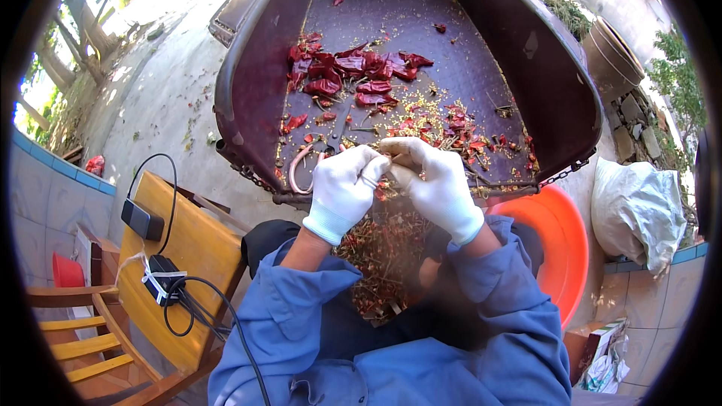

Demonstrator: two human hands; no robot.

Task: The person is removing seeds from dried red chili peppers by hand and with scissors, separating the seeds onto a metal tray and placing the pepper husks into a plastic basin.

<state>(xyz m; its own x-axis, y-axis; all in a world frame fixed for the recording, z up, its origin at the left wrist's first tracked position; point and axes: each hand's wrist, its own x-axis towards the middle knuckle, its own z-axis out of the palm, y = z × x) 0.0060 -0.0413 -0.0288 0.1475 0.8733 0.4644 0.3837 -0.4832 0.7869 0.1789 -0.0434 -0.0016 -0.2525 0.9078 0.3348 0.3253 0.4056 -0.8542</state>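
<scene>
Left hand (340,184) and right hand (438,184), both white-gloved, meet at the cart (256,113)! Red peppers (351,65) lie beyond, pink-handled scissors (293,171) beside the left!

From the head, a near fisheye view faces down into the cargo bed (410,19).

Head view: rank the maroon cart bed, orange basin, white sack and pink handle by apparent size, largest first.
1. Maroon cart bed
2. Orange basin and white sack, unranked: they look alike, and the basin is partly hidden.
3. Pink handle
</scene>
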